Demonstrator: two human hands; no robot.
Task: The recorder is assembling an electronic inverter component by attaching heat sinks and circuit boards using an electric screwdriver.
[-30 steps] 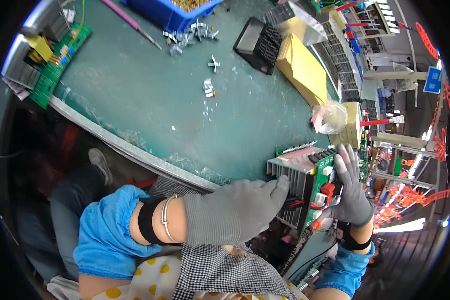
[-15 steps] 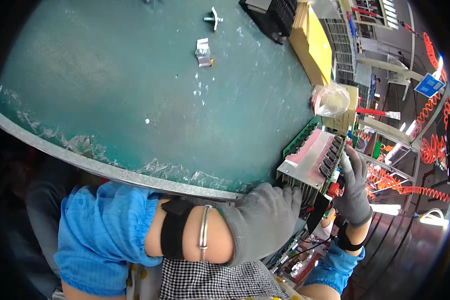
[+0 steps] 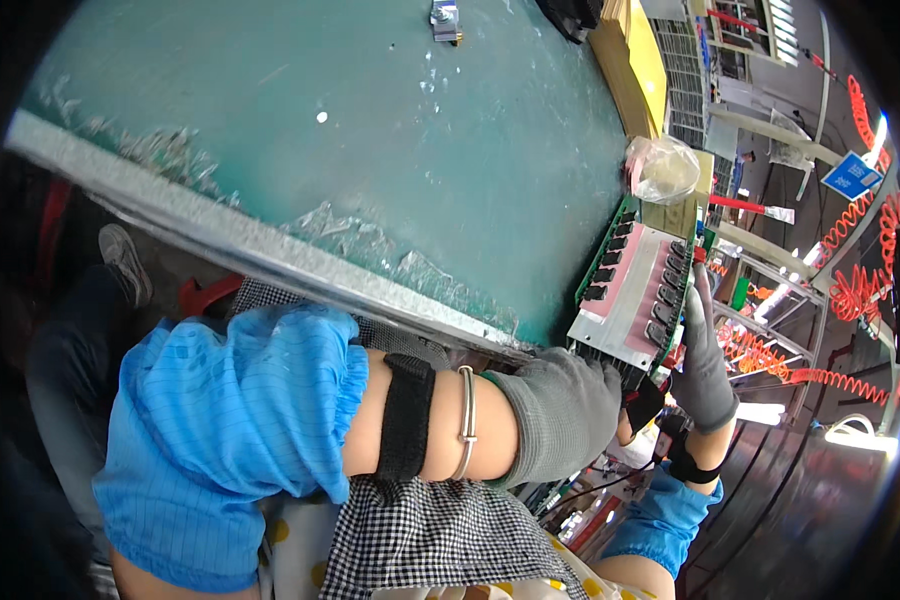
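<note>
A circuit board assembly [image 3: 620, 300] sits at the right end of the green workbench, with a flat silver plate, pink pads and rows of black components on top. My left hand [image 3: 570, 405], in a grey glove, is closed at its near end; the fingertips are partly hidden there. Along its right side lies my right hand [image 3: 705, 370], also gloved in grey, its fingers long against the board's edge and the thumb side hidden. A small silver metal bracket [image 3: 444, 20] lies far off on the bench.
Beyond the assembly are a crumpled clear plastic bag [image 3: 662, 168] and yellow cardboard [image 3: 630, 65]. A red-handled brush [image 3: 755, 208] sticks out past the bag. The bench's metal edge [image 3: 220, 225] runs in front of me. Orange coiled hoses [image 3: 840, 385] hang at the right.
The view has shifted, so the bench and bracket sit higher in the picture. The assembly has turned, showing more of its top face; both hands have stayed at it.
</note>
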